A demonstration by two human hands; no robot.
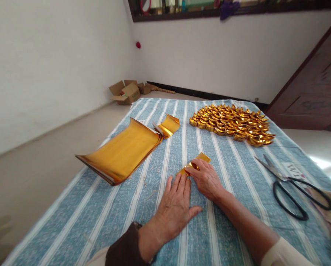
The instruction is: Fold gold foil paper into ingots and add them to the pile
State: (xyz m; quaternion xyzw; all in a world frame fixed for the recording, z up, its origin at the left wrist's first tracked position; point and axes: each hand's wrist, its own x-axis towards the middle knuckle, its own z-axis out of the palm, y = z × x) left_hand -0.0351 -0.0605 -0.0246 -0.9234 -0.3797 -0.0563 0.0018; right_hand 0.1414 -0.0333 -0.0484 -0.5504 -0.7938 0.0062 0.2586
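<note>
A narrow folded strip of gold foil paper (205, 157) lies slantwise on the striped cloth in front of me. My left hand (174, 210) rests flat, fingers stretched out, with its fingertips at the strip's near end. Curled fingers of my right hand (205, 177) press on the strip's middle, thumb and forefinger close together on the paper. Part of the strip is hidden under the fingers. To the left is a stack of large gold foil sheets (123, 147), its edges curling up. Smaller gold foil pieces (169, 125) lie against its far corner.
Rows of folded gold paper ingots (232, 123) cover the far right of the cloth-covered table (143, 214). Open scissors with black handles (284, 179) lie at the right. Cardboard boxes (130, 92) stand on the floor beyond, near the wall. A brown door (312, 85) is at the right.
</note>
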